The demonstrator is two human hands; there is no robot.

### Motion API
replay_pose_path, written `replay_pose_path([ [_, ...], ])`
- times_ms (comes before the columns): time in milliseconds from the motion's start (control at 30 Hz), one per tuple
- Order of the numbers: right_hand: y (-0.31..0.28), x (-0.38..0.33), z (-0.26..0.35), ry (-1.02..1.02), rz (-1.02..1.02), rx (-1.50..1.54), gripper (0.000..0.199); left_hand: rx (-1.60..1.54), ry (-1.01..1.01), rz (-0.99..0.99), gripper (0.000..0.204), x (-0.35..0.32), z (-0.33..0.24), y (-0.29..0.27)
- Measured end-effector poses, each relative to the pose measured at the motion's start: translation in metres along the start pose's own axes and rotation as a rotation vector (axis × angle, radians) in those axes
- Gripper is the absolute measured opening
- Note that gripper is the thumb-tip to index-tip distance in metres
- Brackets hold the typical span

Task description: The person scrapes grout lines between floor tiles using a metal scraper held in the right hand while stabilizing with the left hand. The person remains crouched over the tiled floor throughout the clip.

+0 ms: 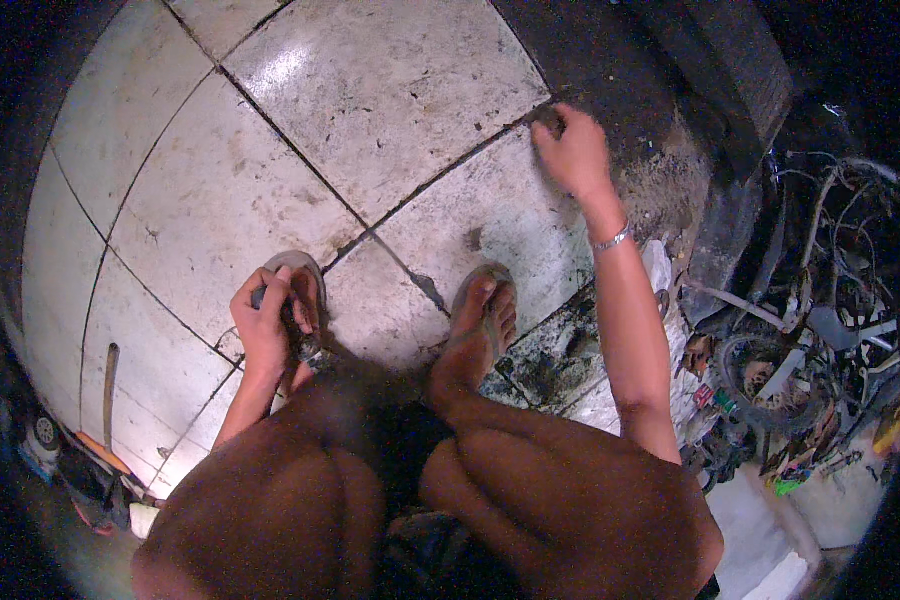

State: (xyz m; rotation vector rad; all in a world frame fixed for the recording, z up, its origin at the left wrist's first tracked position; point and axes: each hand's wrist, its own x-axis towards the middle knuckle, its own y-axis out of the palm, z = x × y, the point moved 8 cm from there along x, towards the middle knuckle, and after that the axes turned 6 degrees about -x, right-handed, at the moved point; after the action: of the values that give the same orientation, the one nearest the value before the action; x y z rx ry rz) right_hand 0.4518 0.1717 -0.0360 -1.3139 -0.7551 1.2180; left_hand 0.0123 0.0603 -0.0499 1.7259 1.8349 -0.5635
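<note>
Close by my left foot, my left hand (pixel 262 315) is closed, fingers bent round a small dark object (pixel 258 298) whose kind I cannot make out. My right arm reaches far forward. At its end my right hand (pixel 575 150) is curled down at the border between the pale floor tiles (pixel 450 160) and a dark, dirty strip (pixel 630 110). Something dark shows between its thumb and fingers, too blurred to name. A silvery bracelet (pixel 612 238) circles the right wrist. Dark stains and grit mark the tiles around both hands.
My sandalled feet (pixel 485 310) stand on the tiles between my hands. On the right lies a heap of metal parts (pixel 820 300) with a wheel (pixel 770 375). Over at the left are a long thin stick (pixel 111 395) and an orange-handled tool (pixel 102 452).
</note>
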Motion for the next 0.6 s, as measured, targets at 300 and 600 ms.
replay_pose_path([
  [300,-0.009,0.007,0.007,0.024,0.058,-0.115,0.045,0.004,0.007,-0.013,0.033,-0.001,-0.002,-0.001],
  [600,-0.013,0.019,0.016,-0.014,0.113,-0.225,0.046,0.036,0.01,-0.006,0.034,-0.001,-0.004,0.001],
])
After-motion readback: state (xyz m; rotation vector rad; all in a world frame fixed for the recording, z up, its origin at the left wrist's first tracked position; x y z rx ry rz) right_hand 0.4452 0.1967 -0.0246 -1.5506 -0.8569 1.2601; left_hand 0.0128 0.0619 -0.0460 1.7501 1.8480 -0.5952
